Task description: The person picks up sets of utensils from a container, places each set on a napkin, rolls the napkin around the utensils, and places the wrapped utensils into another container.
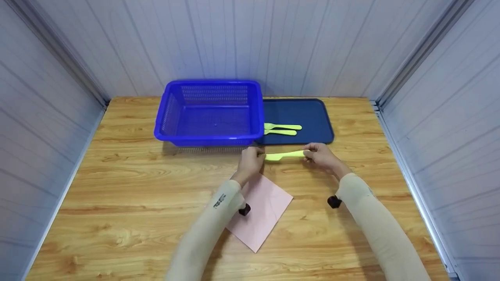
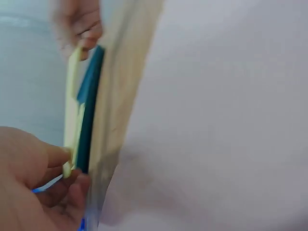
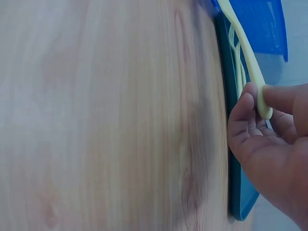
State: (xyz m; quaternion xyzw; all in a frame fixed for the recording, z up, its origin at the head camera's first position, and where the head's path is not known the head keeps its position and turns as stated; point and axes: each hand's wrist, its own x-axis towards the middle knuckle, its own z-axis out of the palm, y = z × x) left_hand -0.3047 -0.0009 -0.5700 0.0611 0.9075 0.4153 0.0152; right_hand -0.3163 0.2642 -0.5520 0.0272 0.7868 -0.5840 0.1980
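A yellow-green plastic knife (image 1: 287, 155) is held level between both hands, just in front of the tray. My left hand (image 1: 250, 162) pinches its blade end between thumb and fingers, as the left wrist view shows too. At the handle end, my right hand (image 1: 322, 157) pinches the knife (image 3: 245, 45) between thumb and fingertips. Behind it, two more pieces of the same colour lie on the dark blue tray (image 1: 312, 113): a fork (image 1: 287, 127) and another fork-like piece (image 1: 283, 132), their left ends partly hidden by the basket.
A blue plastic basket (image 1: 215, 136) stands at the back left and overlaps the tray's left side. On the wooden table (image 1: 136, 195), a pink square sheet (image 1: 267, 207) lies under the left forearm. Pale panel walls (image 1: 250, 43) enclose the back and both sides.
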